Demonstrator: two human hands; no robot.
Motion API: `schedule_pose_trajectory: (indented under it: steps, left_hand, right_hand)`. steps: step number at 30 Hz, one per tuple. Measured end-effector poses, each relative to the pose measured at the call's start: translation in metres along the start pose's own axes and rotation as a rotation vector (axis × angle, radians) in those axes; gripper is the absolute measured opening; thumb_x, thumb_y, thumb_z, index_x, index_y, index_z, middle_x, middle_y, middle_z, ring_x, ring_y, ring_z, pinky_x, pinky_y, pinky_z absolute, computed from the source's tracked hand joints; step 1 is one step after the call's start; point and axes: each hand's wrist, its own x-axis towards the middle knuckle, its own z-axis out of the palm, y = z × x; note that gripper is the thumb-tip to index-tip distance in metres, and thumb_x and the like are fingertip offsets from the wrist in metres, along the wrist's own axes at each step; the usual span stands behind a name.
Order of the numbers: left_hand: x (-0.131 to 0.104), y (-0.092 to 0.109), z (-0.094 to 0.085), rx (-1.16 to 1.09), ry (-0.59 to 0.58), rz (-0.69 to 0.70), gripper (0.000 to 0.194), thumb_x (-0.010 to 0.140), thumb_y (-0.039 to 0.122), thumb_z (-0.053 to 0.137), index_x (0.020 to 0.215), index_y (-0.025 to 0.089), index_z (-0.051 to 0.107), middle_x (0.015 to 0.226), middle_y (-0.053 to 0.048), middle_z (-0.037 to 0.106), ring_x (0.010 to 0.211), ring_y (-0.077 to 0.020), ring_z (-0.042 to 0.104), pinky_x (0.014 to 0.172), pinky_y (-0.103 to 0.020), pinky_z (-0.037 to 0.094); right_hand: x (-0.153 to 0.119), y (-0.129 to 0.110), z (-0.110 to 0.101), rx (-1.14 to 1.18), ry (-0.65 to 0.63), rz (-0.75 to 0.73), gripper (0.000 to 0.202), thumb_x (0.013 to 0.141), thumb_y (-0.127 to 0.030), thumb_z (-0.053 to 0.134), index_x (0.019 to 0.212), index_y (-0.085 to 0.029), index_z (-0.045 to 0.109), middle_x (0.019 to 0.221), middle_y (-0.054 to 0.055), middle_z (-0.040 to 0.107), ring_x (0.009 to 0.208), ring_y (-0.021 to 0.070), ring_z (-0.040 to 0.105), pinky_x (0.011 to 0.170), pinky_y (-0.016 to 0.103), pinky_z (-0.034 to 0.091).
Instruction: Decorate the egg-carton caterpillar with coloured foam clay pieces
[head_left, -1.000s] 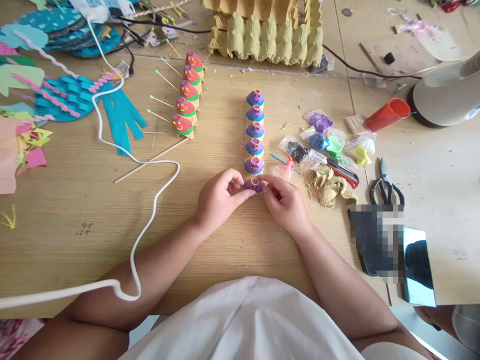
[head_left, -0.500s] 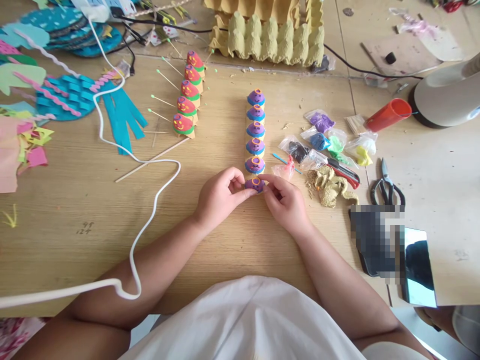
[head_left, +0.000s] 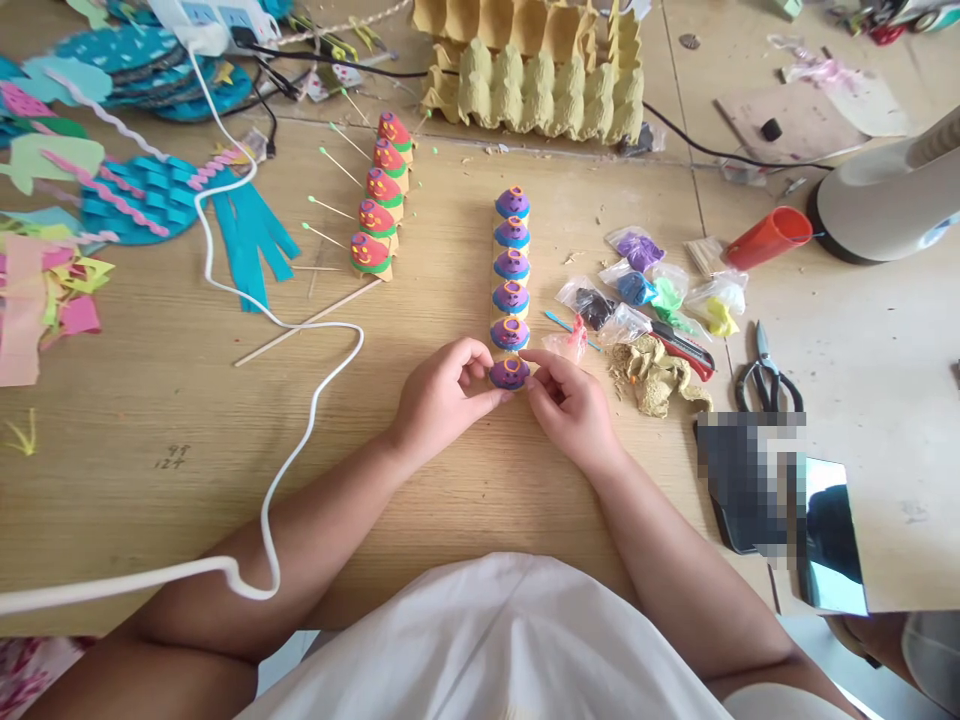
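A strip of egg-carton cups [head_left: 511,298] runs away from me in the middle of the table. Its cups are covered in purple clay with blue lower edges, orange rings on top and small drawn faces. My left hand [head_left: 444,392] holds the nearest cup [head_left: 509,375] at its left side, the forefinger curled beside it and the thumb along its front. On the right side, my right hand [head_left: 571,408] has its fingertips closed against the same cup, with the forefinger by its top edge. Several bags of coloured clay, such as the purple bag [head_left: 637,248], lie to the right.
A red-and-green carton strip [head_left: 379,217] with green-tipped sticks stands left. A white cable [head_left: 311,400] crosses my left forearm. Egg cartons [head_left: 551,95] lie at the back. On the right are a utility knife [head_left: 682,348], scissors [head_left: 765,375], a red cup [head_left: 770,238] and a phone [head_left: 832,535].
My left thumb has drawn slightly down from the nearest cup's front, so more of its face shows. My right hand stays nearly in place. The view has shifted a little.
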Motion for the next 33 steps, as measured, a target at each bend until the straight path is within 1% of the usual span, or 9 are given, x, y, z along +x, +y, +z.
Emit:
schedule_pose_trajectory:
  steps: [5, 9, 12, 15, 19, 22, 27, 29, 33]
  left_hand:
    - [-0.001, -0.002, 0.003, -0.099, 0.098, 0.021, 0.023, 0.087, 0.036, 0.078, 0.098, 0.022, 0.064, 0.084, 0.002, 0.063, 0.074, -0.0127, 0.056, 0.072, -0.027, 0.047]
    - [-0.001, -0.005, 0.004, -0.149, 0.163, 0.061, 0.019, 0.093, 0.036, 0.071, 0.103, 0.021, 0.066, 0.084, 0.001, 0.062, 0.070, -0.0115, 0.052, 0.066, -0.025, 0.045]
    - [0.000, -0.006, 0.003, -0.157, 0.209, 0.091, 0.018, 0.094, 0.036, 0.070, 0.102, 0.020, 0.067, 0.084, 0.000, 0.063, 0.069, -0.0114, 0.051, 0.064, -0.024, 0.043]
    - [0.001, -0.006, 0.003, -0.172, 0.233, 0.108, 0.015, 0.095, 0.034, 0.069, 0.100, 0.020, 0.068, 0.083, 0.000, 0.063, 0.068, -0.0112, 0.052, 0.066, -0.025, 0.044]
    - [0.003, -0.008, 0.004, -0.190, 0.241, 0.102, 0.014, 0.094, 0.033, 0.069, 0.099, 0.020, 0.068, 0.083, 0.000, 0.064, 0.068, -0.0112, 0.053, 0.064, -0.025, 0.044]
    - [0.004, -0.008, 0.005, -0.195, 0.245, 0.089, 0.014, 0.094, 0.033, 0.069, 0.099, 0.020, 0.069, 0.084, -0.001, 0.064, 0.069, -0.0116, 0.054, 0.063, -0.025, 0.043]
    - [0.004, -0.008, 0.005, -0.211, 0.233, 0.061, 0.015, 0.093, 0.034, 0.069, 0.099, 0.021, 0.069, 0.083, -0.001, 0.065, 0.067, -0.0117, 0.053, 0.059, -0.024, 0.042]
    - [0.004, -0.008, 0.006, -0.217, 0.233, 0.058, 0.015, 0.093, 0.034, 0.069, 0.098, 0.021, 0.068, 0.083, -0.001, 0.064, 0.066, -0.0115, 0.052, 0.059, -0.024, 0.041]
    - [0.005, -0.007, 0.006, -0.219, 0.235, 0.053, 0.014, 0.093, 0.034, 0.069, 0.098, 0.021, 0.068, 0.083, 0.000, 0.064, 0.065, -0.0111, 0.050, 0.058, -0.024, 0.041]
  right_hand:
    - [-0.001, -0.006, -0.002, -0.019, 0.093, 0.011, 0.022, 0.095, -0.021, 0.058, 0.111, -0.019, 0.073, 0.067, -0.005, 0.052, 0.055, 0.0098, 0.042, 0.055, 0.026, 0.036]
    - [0.001, -0.013, -0.006, 0.009, 0.293, 0.054, 0.015, 0.097, -0.026, 0.058, 0.100, -0.020, 0.072, 0.064, -0.005, 0.049, 0.056, 0.0111, 0.040, 0.054, 0.027, 0.032]
    - [0.004, -0.019, -0.017, 0.050, 0.445, 0.108, 0.014, 0.096, -0.031, 0.059, 0.094, -0.021, 0.069, 0.063, -0.005, 0.047, 0.056, 0.0122, 0.042, 0.054, 0.027, 0.031]
    - [0.008, -0.021, -0.036, 0.012, 0.494, 0.156, 0.016, 0.096, -0.034, 0.057, 0.093, -0.023, 0.067, 0.060, -0.005, 0.047, 0.054, 0.0123, 0.043, 0.052, 0.027, 0.030]
    - [0.015, -0.022, -0.066, -0.297, 0.352, 0.318, 0.019, 0.094, -0.037, 0.058, 0.087, -0.022, 0.068, 0.054, -0.005, 0.050, 0.048, 0.0127, 0.043, 0.052, 0.028, 0.027]
    - [0.021, -0.023, -0.079, -0.663, 0.232, 0.380, 0.023, 0.094, -0.039, 0.057, 0.088, -0.023, 0.072, 0.061, 0.000, 0.063, 0.055, 0.0162, 0.053, 0.055, 0.029, 0.028]
    - [0.030, -0.025, -0.075, -1.061, -0.033, 0.322, 0.030, 0.098, -0.040, 0.053, 0.113, -0.028, 0.076, 0.085, 0.006, 0.079, 0.077, 0.0254, 0.069, 0.059, 0.031, 0.029]
    - [0.034, -0.025, -0.070, -1.158, -0.087, 0.293, 0.033, 0.099, -0.036, 0.051, 0.120, -0.028, 0.074, 0.096, 0.008, 0.081, 0.088, 0.0285, 0.073, 0.062, 0.032, 0.032]
    - [0.044, -0.028, -0.065, -1.235, -0.153, 0.319, 0.032, 0.100, -0.029, 0.047, 0.117, -0.026, 0.074, 0.107, 0.010, 0.082, 0.097, 0.0299, 0.075, 0.067, 0.034, 0.039]
